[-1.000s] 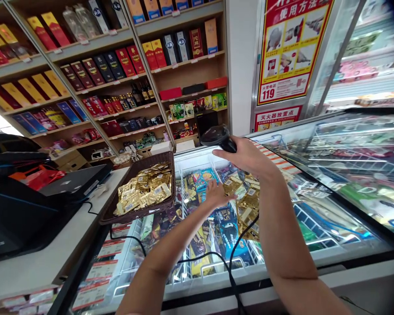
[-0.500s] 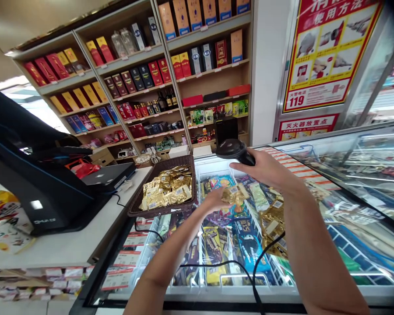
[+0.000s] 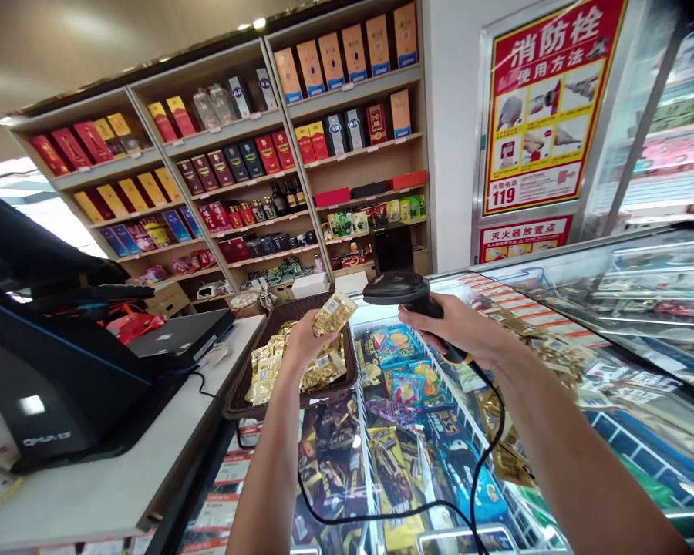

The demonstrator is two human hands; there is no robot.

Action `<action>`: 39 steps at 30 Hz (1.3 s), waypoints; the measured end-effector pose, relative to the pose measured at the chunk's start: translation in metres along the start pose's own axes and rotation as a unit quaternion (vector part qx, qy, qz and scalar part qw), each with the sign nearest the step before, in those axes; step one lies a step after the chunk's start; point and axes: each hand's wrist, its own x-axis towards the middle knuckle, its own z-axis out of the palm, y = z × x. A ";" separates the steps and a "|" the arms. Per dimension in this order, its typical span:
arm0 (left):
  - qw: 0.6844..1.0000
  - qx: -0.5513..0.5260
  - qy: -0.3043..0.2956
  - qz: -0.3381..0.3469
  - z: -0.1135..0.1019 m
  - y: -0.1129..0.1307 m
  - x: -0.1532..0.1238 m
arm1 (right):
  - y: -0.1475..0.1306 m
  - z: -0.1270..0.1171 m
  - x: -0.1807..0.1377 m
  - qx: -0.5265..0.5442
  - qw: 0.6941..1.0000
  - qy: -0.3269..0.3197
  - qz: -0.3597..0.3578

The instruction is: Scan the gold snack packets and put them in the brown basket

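My left hand (image 3: 304, 339) is closed on a gold foil packet (image 3: 335, 313), held above the right part of a brown woven basket (image 3: 352, 362). Several similar gold packets (image 3: 264, 379) lie in that basket. Wrapped round the handle of a black barcode scanner (image 3: 398, 291), my right hand (image 3: 456, 327) holds it level, its head pointing left toward the packet. A black cable (image 3: 500, 420) runs down from the scanner across the glass top. More gold packets (image 3: 509, 439) lie on the glass beside and beyond my right forearm.
Under the glass of the chest freezer (image 3: 367, 462) are wire baskets of wrapped ice creams. A black checkout terminal (image 3: 46, 385) stands on the white counter (image 3: 167, 432) at left. Shelves (image 3: 231, 127) of boxed goods line the back wall, with a red poster (image 3: 547, 116) to their right.
My left hand has moved left with a gold packet, from over the glass to above the basket. The scanner has shifted slightly left and down in the picture. The view has tilted up.
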 end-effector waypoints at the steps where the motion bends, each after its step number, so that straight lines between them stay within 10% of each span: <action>1: 1.000 0.012 0.007 -0.003 -0.002 0.001 -0.001 | 0.000 0.002 0.001 -0.004 1.000 -0.001 0.001; 39: 0.997 0.067 -0.015 -0.034 0.002 -0.001 -0.001 | -0.005 0.003 -0.004 -0.080 0.996 -0.037 0.005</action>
